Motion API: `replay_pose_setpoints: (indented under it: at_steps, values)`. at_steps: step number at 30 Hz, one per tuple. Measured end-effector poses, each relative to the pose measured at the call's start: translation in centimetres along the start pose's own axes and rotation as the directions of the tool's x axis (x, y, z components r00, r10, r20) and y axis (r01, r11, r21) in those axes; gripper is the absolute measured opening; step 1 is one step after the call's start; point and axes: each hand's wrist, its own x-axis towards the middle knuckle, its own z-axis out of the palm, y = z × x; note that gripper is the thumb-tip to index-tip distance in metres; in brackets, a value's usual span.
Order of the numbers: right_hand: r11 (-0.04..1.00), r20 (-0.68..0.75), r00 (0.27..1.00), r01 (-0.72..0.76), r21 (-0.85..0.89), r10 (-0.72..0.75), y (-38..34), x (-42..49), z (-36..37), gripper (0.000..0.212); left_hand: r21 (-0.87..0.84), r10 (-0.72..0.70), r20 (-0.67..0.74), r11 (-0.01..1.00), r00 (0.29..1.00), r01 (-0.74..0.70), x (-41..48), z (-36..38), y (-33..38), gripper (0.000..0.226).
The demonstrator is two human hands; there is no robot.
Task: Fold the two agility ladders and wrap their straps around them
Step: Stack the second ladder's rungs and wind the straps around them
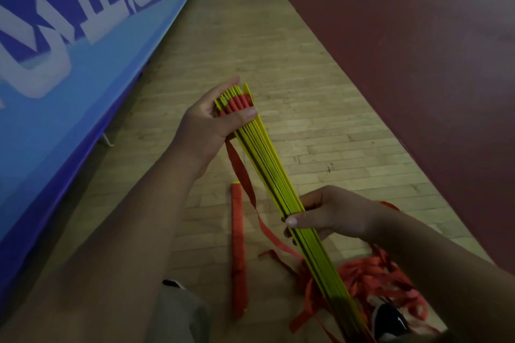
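Yellow flat plastic ladder rungs [267, 170] stacked, gripped by left hand [206, 120] and right hand [328, 214]; red fabric straps [370, 278] unwrapped; red-wrapped second bundle [238, 248] apparently finished.

The agility ladder [267, 164] is a folded stack of flat yellow rungs, slanting from near right up to far left above the floor [250, 36]. The left hand [206, 120] grips its far end and the right hand [331, 211] its middle. Its red straps [367, 278] hang loose, mostly heaped in a tangle at near right. Just left, the second ladder [238, 245] lies on the floor as a narrow bundle wrapped in red strap, with a yellow tip showing at its far end.
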Motion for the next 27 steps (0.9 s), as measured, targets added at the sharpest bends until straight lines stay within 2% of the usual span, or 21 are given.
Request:
replay_pose_setpoints:
  at_steps: [2,5,10,13,19,22,24,27]
  values:
    - [1.000,0.002,1.000,0.000,-0.011,0.000,0.2,0.1,-0.1,0.035,0.022,0.010,0.038,1.000,0.999,-0.011,-0.2,0.1,0.2,0.083]
    - [1.000,0.012,1.000,-0.006,-0.014,0.006,0.4,0.1,-0.2,0.038,0.044,0.005,0.064,0.999,0.998,-0.008,-0.3,0.2,0.3,0.073]
    - [1.000,0.009,1.000,-0.009,0.008,0.009,1.2,0.5,-0.7,0.064,0.129,0.032,0.003,0.991,0.999,-0.032,-0.1,0.6,-0.2,0.055]
    - [1.000,0.012,1.000,-0.016,-0.006,0.016,1.0,0.2,-0.9,0.059,0.199,0.027,-0.008,0.980,1.000,-0.025,0.0,0.7,-0.6,0.061]
    - [1.000,0.000,1.000,-0.029,0.009,0.029,1.0,-0.2,-1.1,0.040,0.398,-0.048,-0.092,0.914,0.995,0.081,0.1,1.0,-0.9,0.101]
    - [1.000,0.000,1.000,-0.029,0.004,0.029,1.2,0.0,-1.2,0.035,0.465,-0.099,-0.118,0.873,0.988,0.143,-0.2,1.2,-0.5,0.112]
    - [0.999,-0.002,1.000,-0.026,0.019,0.026,1.0,0.1,-1.3,0.029,0.479,-0.098,-0.187,0.860,0.978,0.178,-0.5,1.6,-0.2,0.113]
    - [0.996,-0.011,1.000,-0.010,0.085,0.011,0.4,-0.1,-1.3,0.021,0.485,-0.135,-0.349,0.821,0.927,0.302,-1.3,2.1,0.5,0.098]
